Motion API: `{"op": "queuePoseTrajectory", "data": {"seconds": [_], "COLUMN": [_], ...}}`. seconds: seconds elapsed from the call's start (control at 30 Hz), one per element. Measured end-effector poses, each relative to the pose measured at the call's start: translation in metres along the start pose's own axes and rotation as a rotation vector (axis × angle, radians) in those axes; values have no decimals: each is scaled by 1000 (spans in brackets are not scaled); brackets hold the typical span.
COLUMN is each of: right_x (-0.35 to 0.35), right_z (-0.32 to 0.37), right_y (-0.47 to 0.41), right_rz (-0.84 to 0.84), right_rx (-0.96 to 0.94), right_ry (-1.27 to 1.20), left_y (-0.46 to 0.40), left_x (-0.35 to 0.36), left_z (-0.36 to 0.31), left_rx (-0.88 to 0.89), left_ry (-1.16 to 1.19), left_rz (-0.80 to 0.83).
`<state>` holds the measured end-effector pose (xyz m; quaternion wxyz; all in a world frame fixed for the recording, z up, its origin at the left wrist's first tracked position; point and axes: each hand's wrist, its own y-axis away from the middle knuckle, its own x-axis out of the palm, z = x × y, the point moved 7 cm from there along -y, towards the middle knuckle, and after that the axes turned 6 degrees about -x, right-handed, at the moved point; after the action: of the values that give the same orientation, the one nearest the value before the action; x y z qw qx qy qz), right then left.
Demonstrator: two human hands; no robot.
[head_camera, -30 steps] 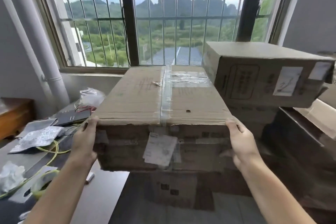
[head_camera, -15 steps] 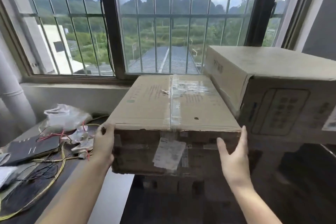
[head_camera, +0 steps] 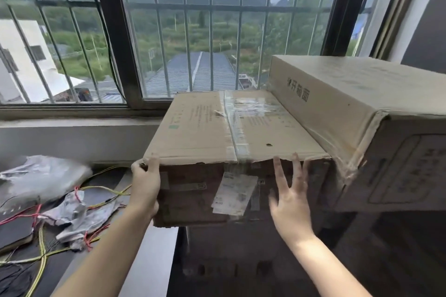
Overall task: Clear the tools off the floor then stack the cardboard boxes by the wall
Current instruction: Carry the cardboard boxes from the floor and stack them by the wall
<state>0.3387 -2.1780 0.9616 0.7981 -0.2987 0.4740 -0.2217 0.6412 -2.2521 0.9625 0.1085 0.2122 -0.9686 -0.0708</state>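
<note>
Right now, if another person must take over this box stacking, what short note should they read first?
Left hand: grips the near left corner of the taped brown cardboard box.
Right hand: open, fingers spread flat against the box's front face.
The box sits on a darker box below it, under the barred window, pushed beside a larger pale cardboard box on its right.
Done: this box is on the stack.
Left: release it. Yellow and red wires and plastic bags lie at left; the floor is not in view.
</note>
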Motion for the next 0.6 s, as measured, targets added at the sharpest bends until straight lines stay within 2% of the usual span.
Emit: {"op": "queuePoseTrajectory", "data": {"seconds": [0.23, 0.33, 0.4, 0.5, 0.53, 0.6], "right_x": [2, -10, -24, -49, -56, -68], "right_z": [-2, 6, 9, 8, 5, -3], "right_y": [7, 10, 22, 58, 75, 114], "right_rz": [27, 77, 98, 163, 208, 307], "right_rx": [-18, -13, 20, 89, 140, 252], "right_ry": [27, -34, -133, -186, -207, -224], "left_y": [10, 15, 30, 81, 102, 132], "left_x": [-5, -14, -26, -39, -37, -21], "left_z": [5, 6, 5, 8, 12, 32], "left_rx": [-16, -5, 122, 412, 481, 579], "left_ry": [43, -53, -168, -461, -499, -552], "left_rz": [113, 183, 182, 54, 57, 225]}}
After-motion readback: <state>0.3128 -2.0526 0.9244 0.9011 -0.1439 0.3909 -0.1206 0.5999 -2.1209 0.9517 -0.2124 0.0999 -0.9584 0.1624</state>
